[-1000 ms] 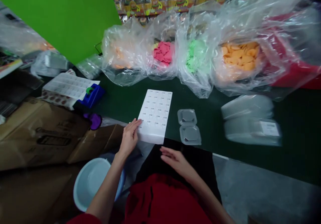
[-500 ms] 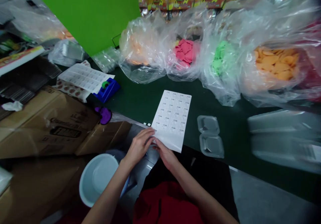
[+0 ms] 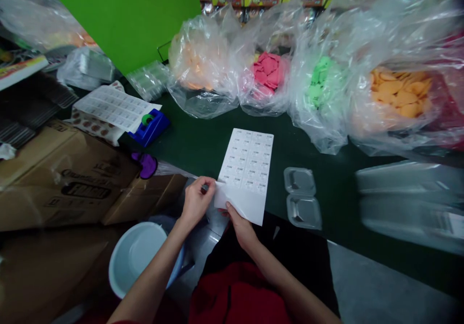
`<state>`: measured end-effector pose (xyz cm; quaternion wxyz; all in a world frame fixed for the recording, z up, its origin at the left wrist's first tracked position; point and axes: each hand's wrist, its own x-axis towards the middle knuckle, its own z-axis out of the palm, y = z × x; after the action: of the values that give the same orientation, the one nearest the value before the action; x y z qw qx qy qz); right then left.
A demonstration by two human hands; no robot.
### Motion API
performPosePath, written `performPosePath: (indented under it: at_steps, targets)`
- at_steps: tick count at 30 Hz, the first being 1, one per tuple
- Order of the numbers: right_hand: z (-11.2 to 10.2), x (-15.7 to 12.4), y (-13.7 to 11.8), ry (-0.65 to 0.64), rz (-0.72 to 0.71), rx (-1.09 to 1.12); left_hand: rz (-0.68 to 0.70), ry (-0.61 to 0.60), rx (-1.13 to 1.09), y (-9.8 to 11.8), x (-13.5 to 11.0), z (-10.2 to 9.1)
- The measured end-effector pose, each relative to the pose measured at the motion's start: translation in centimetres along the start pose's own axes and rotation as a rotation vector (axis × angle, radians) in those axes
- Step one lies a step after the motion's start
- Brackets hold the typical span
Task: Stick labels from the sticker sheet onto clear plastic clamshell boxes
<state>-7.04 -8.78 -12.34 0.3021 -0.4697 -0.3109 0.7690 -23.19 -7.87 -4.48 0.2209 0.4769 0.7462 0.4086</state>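
Note:
A white sheet of printed stickers [image 3: 246,162] lies tilted over the front edge of the green table, its lower part blank. My right hand [image 3: 242,226] grips the sheet's bottom edge, thumb on top and fingers underneath. At the sheet's left edge, beside the lowest sticker row, my left hand [image 3: 197,200] is closed in a pinch. I cannot tell whether its fingertips have only the sheet's edge or also a sticker. To the right of the sheet, an open clear plastic clamshell box [image 3: 300,196] rests on the table.
Clear bags of orange [image 3: 197,65], pink [image 3: 268,72], green [image 3: 319,80] and orange pieces [image 3: 402,92] line the back. Stacked clear boxes [image 3: 409,203] stand right. Left are a blue tape dispenser [image 3: 150,126], another sticker sheet [image 3: 114,106], purple scissors [image 3: 145,164], cartons [image 3: 83,179] and a light-blue bucket [image 3: 139,254].
My left hand has drawn slightly left and up, away from my right hand, and its fingers have curled into a pinch. My right hand still holds the sheet's lower edge.

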Motion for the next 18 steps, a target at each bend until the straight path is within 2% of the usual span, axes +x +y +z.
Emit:
performPosePath:
  at_steps: [2,3,5,7,9,11,13,15,18]
  targets:
    - [0.2,-0.6,-0.7,-0.005,0.076,0.123,-0.111,0.171,-0.166,0.2,0.3,0.5]
    - [0.2,-1.1,-1.3,-0.041,0.149,0.173,-0.103,0.247,-0.212,0.6,0.2,0.6]
    - [-0.4,-2.6,-2.8,-0.205,0.322,0.204,0.046,0.352,-0.175,1.7,-0.4,0.8]
    - [-1.2,-4.4,-4.8,-0.365,0.394,0.171,0.296,0.358,-0.037,3.0,-1.7,1.0]
    - [-2.0,-5.9,-7.0,-0.364,0.293,0.201,0.534,0.262,0.07,4.1,-3.6,1.5]
    - [-2.8,-6.8,-9.2,-0.23,0.125,0.288,0.695,0.138,0.089,5.0,-5.5,2.5]
    - [-3.6,-6.9,-11.1,-0.09,0.006,0.341,0.763,0.029,0.061,5.8,-6.9,3.5]
    - [-4.7,-6.8,-12.6,-0.002,-0.077,0.3,0.701,-0.011,0.015,6.8,-7.4,4.3]
    - [-6.7,-7.1,-13.9,0.01,-0.207,0.073,0.452,-0.061,-0.083,9.0,-6.6,4.7]
